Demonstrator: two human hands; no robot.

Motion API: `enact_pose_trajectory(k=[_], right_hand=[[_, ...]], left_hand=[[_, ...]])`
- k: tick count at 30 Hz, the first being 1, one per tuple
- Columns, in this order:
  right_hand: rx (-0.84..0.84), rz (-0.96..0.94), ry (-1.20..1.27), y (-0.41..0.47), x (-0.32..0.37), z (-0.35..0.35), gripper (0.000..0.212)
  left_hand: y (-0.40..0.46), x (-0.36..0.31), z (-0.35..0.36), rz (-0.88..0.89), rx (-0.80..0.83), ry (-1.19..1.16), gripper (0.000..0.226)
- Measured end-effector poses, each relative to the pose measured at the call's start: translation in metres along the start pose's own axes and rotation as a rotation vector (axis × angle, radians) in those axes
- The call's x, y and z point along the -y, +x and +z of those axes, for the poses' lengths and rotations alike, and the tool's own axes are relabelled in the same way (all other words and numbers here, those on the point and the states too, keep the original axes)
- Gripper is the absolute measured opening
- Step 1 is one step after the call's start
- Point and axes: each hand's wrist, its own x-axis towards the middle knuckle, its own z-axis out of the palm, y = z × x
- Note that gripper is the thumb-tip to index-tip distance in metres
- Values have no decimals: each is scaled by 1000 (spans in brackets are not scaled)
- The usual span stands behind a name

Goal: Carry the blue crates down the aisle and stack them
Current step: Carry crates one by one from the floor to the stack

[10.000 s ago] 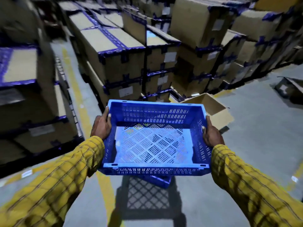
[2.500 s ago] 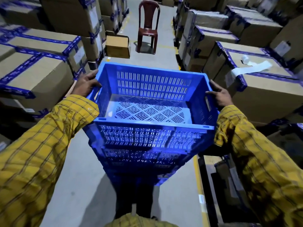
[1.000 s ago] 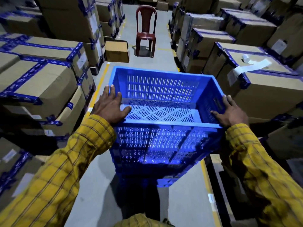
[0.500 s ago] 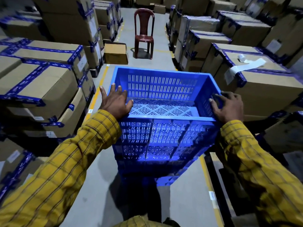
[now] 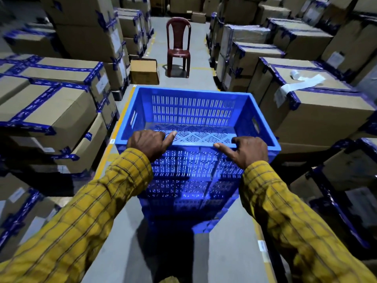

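A stack of blue perforated crates [image 5: 189, 180] stands on the grey aisle floor right in front of me. The top blue crate [image 5: 193, 109] is empty and sits squarely on the ones below. My left hand [image 5: 150, 142] grips the near rim of the top crate left of centre, fingers curled over the edge and thumb lying along it. My right hand [image 5: 247, 151] grips the same rim right of centre in the same way. Both yellow checked sleeves reach forward.
Cardboard boxes taped in blue are piled on both sides, the left piles [image 5: 51, 111] and right piles [image 5: 318, 111] close to the crates. A maroon plastic chair [image 5: 178, 45] stands further down the aisle, a small open box [image 5: 144, 71] to its left. Yellow floor lines run along both sides.
Both hands have slid from the crate's near corners and sides to the middle of its near rim and curled over it. The top crate now sits level on the stack.
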Motion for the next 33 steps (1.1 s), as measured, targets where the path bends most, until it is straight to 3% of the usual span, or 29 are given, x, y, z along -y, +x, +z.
enact_pose_trajectory(k=[7, 11, 19, 25, 29, 33], right_hand=[[30, -15, 15, -1, -2, 6, 94], [54, 135, 8, -13, 9, 8, 104], [117, 139, 68, -13, 3, 6, 104], [179, 162, 80, -15, 7, -2, 112], [258, 170, 100, -13, 5, -7, 119], [317, 161, 116, -18, 4, -13, 120]], left_hand=[[-13, -42, 1, -23, -87, -5, 71], [-10, -40, 0, -37, -22, 57, 80], [-12, -53, -6, -172, 26, 7, 88], [-30, -61, 2, -162, -32, -102, 62], [-22, -56, -4, -167, 96, -177, 60], [-31, -48, -2, -96, 67, -243, 51]])
